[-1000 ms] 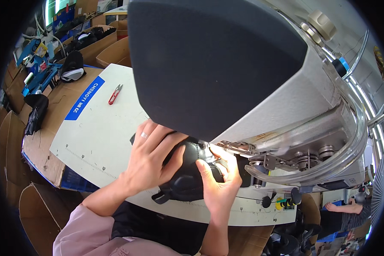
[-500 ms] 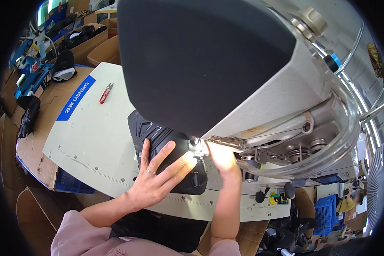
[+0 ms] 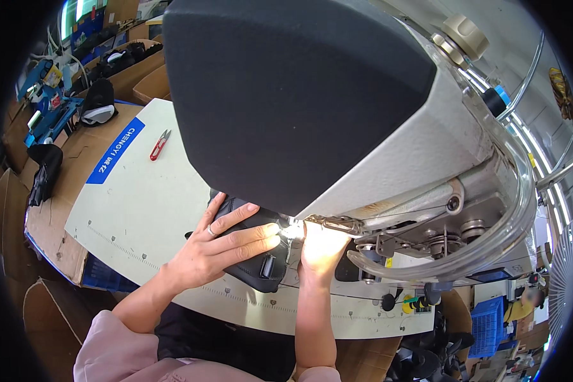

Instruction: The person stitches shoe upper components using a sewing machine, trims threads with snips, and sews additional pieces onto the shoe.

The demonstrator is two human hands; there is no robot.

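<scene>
Steadying the black piece point(image 3: 251, 272) mid-frame needs even pressure: left fingers point(image 3: 245, 239) lie spread atop; grip of right hand point(image 3: 324, 250) unclear.

The right hand point(image 3: 323, 251) is hidden at the fingertips by the machine point(image 3: 299, 95), whose top is cut off by the upper edge, the black piece point(image 3: 254, 274) is partly covered by the left hand point(image 3: 226, 247), the spot point(image 3: 292, 231) between them is washed out by glare, and a far person point(image 3: 519, 310) is blurred
</scene>
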